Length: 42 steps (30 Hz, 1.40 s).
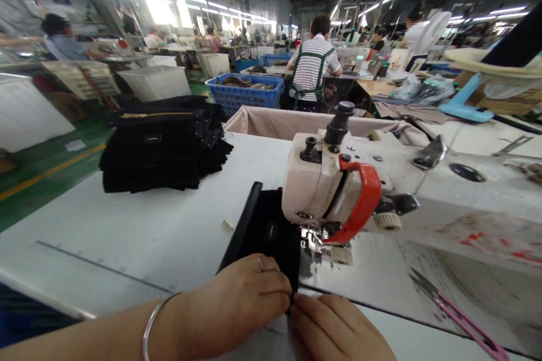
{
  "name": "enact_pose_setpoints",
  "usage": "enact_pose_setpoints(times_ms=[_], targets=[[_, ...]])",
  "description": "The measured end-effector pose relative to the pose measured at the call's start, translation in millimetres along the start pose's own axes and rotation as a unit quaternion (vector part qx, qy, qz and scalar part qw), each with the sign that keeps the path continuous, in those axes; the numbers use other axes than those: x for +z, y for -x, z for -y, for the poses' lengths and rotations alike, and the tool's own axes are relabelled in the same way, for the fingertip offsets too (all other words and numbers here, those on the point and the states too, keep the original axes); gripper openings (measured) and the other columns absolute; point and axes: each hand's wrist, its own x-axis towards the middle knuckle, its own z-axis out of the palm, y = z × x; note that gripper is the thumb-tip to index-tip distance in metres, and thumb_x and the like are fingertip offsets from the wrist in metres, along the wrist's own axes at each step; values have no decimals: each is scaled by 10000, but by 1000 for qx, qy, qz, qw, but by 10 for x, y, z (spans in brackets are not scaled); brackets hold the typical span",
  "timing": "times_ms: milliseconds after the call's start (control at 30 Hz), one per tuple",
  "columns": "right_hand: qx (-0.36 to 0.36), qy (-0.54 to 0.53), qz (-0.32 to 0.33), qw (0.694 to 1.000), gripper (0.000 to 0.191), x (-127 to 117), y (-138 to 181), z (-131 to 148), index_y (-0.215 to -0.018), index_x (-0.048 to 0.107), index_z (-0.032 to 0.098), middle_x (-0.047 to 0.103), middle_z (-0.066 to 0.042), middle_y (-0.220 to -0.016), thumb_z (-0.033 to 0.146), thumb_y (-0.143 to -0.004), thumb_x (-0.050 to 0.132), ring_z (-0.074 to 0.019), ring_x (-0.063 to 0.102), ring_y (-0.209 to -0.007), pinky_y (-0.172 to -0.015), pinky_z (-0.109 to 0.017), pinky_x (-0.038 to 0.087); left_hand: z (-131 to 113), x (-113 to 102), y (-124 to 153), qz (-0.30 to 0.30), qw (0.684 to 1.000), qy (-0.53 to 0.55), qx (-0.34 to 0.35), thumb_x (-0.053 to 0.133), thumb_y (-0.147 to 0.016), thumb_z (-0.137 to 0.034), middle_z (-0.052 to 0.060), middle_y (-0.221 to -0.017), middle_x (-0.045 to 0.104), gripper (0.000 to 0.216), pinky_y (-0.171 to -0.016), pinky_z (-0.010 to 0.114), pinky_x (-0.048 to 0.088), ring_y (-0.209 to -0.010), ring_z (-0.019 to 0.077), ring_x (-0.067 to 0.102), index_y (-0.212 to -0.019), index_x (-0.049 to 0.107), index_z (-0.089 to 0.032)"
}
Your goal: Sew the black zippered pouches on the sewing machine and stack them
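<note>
Black pouch (266, 231) pinched between both hands (292, 316).

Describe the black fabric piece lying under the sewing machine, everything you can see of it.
The black fabric piece is flat, dark cloth with a small rectangular label near its middle and a thick raised edge along its left side. It lies on the white table, running away from the person, its far end under the sewing machine head beside the presser foot. The left hand rests on its near end, and the right hand pinches the near edge next to it.
</note>
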Motion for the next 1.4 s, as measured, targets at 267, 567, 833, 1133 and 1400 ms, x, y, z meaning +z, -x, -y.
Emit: enact_pose_setpoints(times_ms=[267,567,833,1133,1400], targets=[[81,-145,-17,986,207,-154,-210,-137,-1068,657,186,695,-55,-1013,130,-932,511,-173,620,-853,-741,-295,546,242,35,-112,-8,1000,11,7,439,-965,-63,25,-981,651,177,-900,308,443,-906,143,573,-923,589,-149],[95,-152,8,984,211,-222,-228,-119,-1052,665,199,654,-56,-918,105,-898,556,-198,559,-817,-692,-327,508,270,70,-86,-99,994,56,-5,506,-967,-99,39,-967,644,115,-912,286,456,-969,143,572,-1017,602,-138],[104,-135,14,985,199,-185,-218,-113,-1054,653,201,639,-55,-902,130,-911,534,-202,551,-818,-692,-330,485,309,84,-50,-27,999,26,20,449,-942,-27,39,-1036,657,198,-1008,334,432,-1004,157,580,-1023,583,-148],[91,-113,18,989,201,-105,-204,-93,-1056,648,196,645,-53,-910,152,-890,544,-200,548,-828,-698,-336,480,241,8,-48,-101,982,138,-85,466,-964,-73,39,-1024,612,155,-964,275,463,-1013,146,555,-1002,582,-167],[115,-98,30,988,139,-96,-227,-54,-959,634,190,634,-54,-919,143,-849,561,-220,531,-824,-696,-366,473,204,35,-67,-103,992,10,-78,467,-968,-110,83,-1114,618,194,-985,397,467,-1075,220,558,-1128,566,-156]])
